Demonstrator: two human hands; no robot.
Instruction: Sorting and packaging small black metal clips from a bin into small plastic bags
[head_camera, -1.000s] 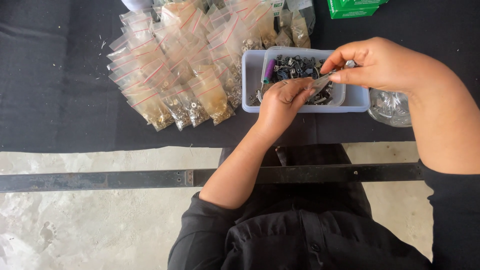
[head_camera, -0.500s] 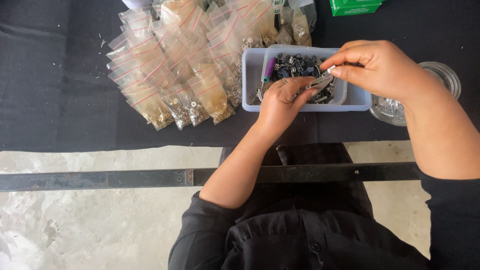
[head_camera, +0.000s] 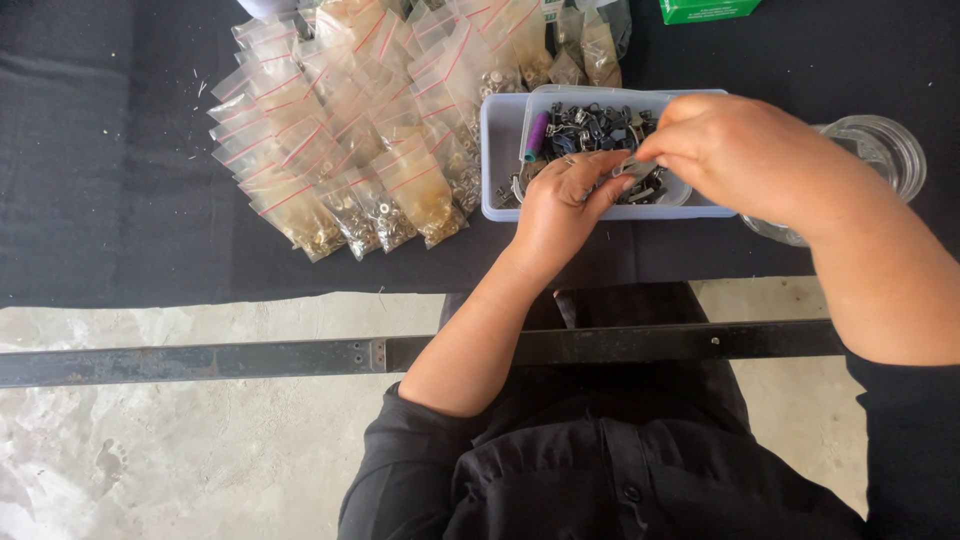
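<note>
I held a small metal piece (head_camera: 638, 168) pinched between the fingertips of both hands, just above the near edge of the pale plastic tray (head_camera: 497, 135). My left hand (head_camera: 562, 205) reached over the tray's near wall, its grip closed on one end of the piece; my right hand (head_camera: 745, 150) came in from the tray's right side, its grip closed on the other end. What kind of piece it was, I could not tell at that size.

The tray sat on the black tabletop (head_camera: 110, 180) and held a heap of small dark metal parts (head_camera: 590, 125), with a purple cylinder (head_camera: 536, 137) lying at its left end. My hands covered the tray's near right corner.

Left of the tray lay a spread of small clear zip bags (head_camera: 350, 130) with red seal lines, overlapping, each holding small metal bits. Right of the tray stood a clear glass jar (head_camera: 885, 150), partly behind my right wrist. Beyond the tray, at the far edge, lay a green box (head_camera: 705, 9).
</note>
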